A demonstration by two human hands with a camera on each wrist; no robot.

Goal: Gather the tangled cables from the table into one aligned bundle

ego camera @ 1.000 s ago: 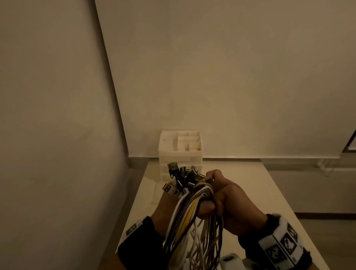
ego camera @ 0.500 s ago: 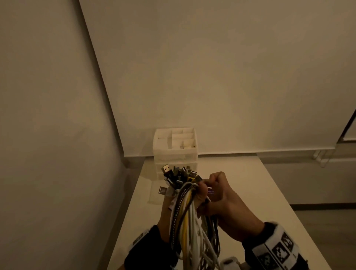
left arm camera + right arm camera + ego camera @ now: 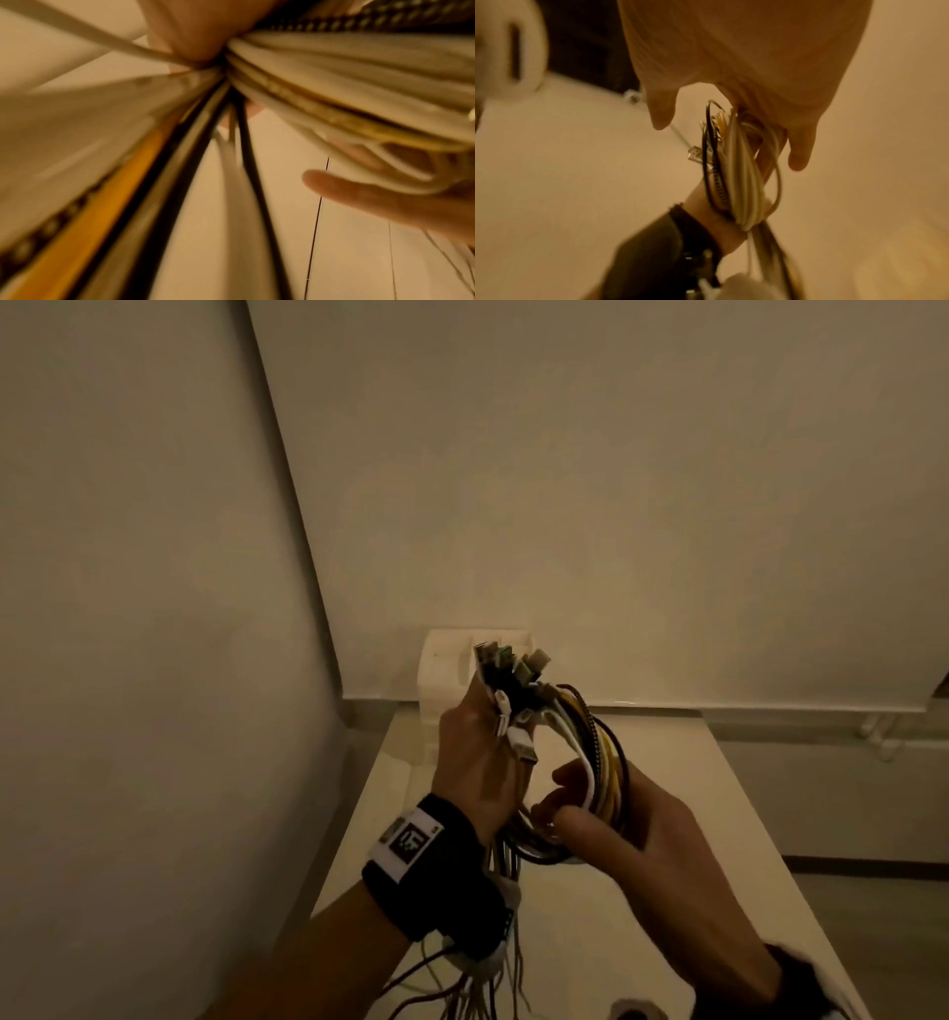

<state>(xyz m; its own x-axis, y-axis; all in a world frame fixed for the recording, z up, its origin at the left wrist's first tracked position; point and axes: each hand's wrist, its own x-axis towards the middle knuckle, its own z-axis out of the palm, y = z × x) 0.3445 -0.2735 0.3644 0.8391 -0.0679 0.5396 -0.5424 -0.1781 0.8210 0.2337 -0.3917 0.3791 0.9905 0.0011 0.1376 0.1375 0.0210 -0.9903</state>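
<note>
Loose cable tails (image 3: 482,988) dangle nearest, below the wrists. Right hand (image 3: 631,819) curls around the looped cables (image 3: 601,762), probably folding them over. Left hand (image 3: 477,762) clamps the plug ends (image 3: 508,670) together, keeping them lined up above the table (image 3: 667,891). White organizer (image 3: 441,670) sits behind.

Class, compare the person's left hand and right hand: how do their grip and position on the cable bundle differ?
The left hand grips the cable bundle near its connector ends, held higher and farther from the head camera. The right hand holds the looped cable bodies, lower and nearer. Both curl round the same bundle above the table.
</note>
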